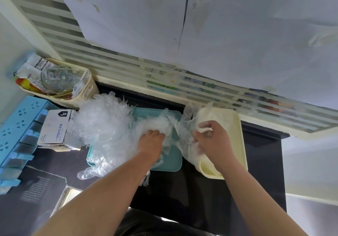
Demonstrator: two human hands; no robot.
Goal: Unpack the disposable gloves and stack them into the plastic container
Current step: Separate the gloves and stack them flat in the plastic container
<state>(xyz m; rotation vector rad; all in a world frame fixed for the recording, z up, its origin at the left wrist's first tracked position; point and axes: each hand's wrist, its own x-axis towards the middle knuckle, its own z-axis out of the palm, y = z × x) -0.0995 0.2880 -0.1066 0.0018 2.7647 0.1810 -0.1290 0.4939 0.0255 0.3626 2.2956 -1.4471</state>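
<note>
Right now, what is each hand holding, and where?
The right hand grips bunched clear gloves over the cream container; which part cannot be told. The left hand sinks into the glove pile; grip unclear.

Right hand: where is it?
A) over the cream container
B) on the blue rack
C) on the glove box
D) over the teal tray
A: the right hand is over the cream container, pinching gloves there; the left hand is the one at the teal tray, fingers curled into the pile.
</note>
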